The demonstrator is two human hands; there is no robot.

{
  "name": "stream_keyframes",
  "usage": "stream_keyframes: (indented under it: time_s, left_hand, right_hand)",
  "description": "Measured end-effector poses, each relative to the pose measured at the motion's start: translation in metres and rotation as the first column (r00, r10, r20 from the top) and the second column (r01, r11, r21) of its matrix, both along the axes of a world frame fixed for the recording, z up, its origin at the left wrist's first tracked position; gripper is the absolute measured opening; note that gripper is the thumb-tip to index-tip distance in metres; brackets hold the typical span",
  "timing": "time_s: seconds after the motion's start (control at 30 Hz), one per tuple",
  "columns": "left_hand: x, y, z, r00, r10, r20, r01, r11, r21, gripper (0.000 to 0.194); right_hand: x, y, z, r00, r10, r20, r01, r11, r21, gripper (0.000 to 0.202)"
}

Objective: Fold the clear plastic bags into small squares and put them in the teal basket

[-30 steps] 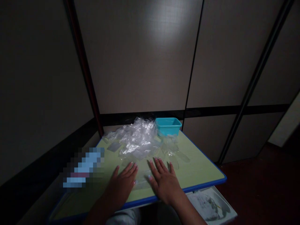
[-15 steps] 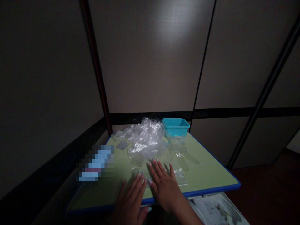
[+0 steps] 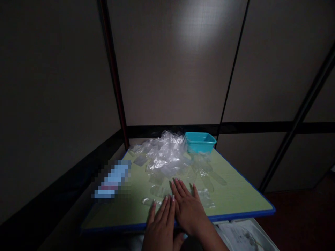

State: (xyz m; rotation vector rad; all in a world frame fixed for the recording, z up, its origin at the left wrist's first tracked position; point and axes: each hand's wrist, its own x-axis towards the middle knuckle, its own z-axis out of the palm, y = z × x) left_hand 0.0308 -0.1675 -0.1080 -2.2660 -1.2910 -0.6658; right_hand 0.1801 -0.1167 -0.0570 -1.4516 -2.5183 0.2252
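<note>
A clear disposable plastic glove [image 3: 207, 198] lies spread near the front of the table, its finger shapes pointing left. My right hand [image 3: 190, 210] rests flat over its middle, fingers stretched forward. Beside it, my left hand [image 3: 161, 223] is also flat, with its fingertips by the lower finger shapes of the glove; the two hands touch or nearly touch. Neither hand grips anything. Beyond them sits a crumpled heap of clear plastic [image 3: 167, 153]. More clear gloves [image 3: 205, 170] lie loosely to the right of the heap.
A turquoise plastic basket [image 3: 200, 143] stands at the table's back right corner. At the left edge is a blurred-out blue item [image 3: 113, 179]. The green table [image 3: 240, 198] has a blue rim. Below its front right edge is a white drawer or bin [image 3: 248, 232]. Panelled walls [image 3: 172, 69] enclose the back and left.
My left hand has moved right and forward, closer to my right hand, uncovering finger shapes of the glove. The right hand stays on the glove. The view has shifted slightly.
</note>
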Motion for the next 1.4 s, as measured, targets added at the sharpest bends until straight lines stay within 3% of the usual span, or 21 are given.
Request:
stream_keyframes:
  time_s: [0.13, 0.43, 0.7, 0.83, 1.0, 1.1, 1.23, 1.4]
  left_hand:
    - [-0.010, -0.003, -0.002, 0.997, 0.069, -0.043, -0.067, 0.997, 0.036, 0.065]
    - [-0.044, -0.008, -0.004, 0.984, 0.169, -0.057, -0.164, 0.983, 0.082, 0.055]
    - [-0.075, -0.011, -0.021, 0.970, 0.231, -0.074, -0.228, 0.972, 0.047, 0.064]
    - [-0.063, -0.007, -0.012, 0.963, 0.268, -0.040, -0.265, 0.963, 0.053, 0.071]
    - [-0.018, 0.006, 0.020, 0.995, -0.022, -0.102, 0.024, 1.000, 0.019, 0.072]
    - [0.001, 0.015, 0.027, 0.996, -0.038, -0.078, 0.034, 0.998, -0.061, 0.072]
    - [0.004, 0.024, 0.027, 0.998, 0.010, -0.060, -0.018, 0.990, -0.139, 0.068]
    - [-0.007, 0.027, 0.028, 0.998, -0.018, -0.053, 0.008, 0.982, -0.188, 0.059]
  right_hand:
    - [0.001, -0.001, -0.001, 1.000, -0.001, -0.021, 0.001, 1.000, -0.001, 0.052]
    - [0.000, 0.000, -0.002, 0.999, -0.006, -0.046, 0.006, 1.000, 0.005, 0.051]
    - [0.001, 0.000, -0.003, 0.999, -0.002, -0.051, 0.002, 1.000, 0.005, 0.052]
    - [0.001, 0.000, -0.001, 0.999, 0.006, -0.051, -0.005, 1.000, 0.014, 0.053]
    - [0.001, 0.000, -0.002, 0.999, 0.020, -0.043, -0.020, 1.000, 0.015, 0.056]
    - [0.003, 0.000, -0.001, 0.998, 0.059, -0.029, -0.059, 0.998, 0.020, 0.057]
    - [0.004, -0.001, 0.000, 0.997, 0.070, -0.029, -0.069, 0.997, 0.029, 0.058]
    - [0.003, -0.002, -0.001, 0.998, 0.029, -0.054, -0.028, 0.999, 0.026, 0.054]
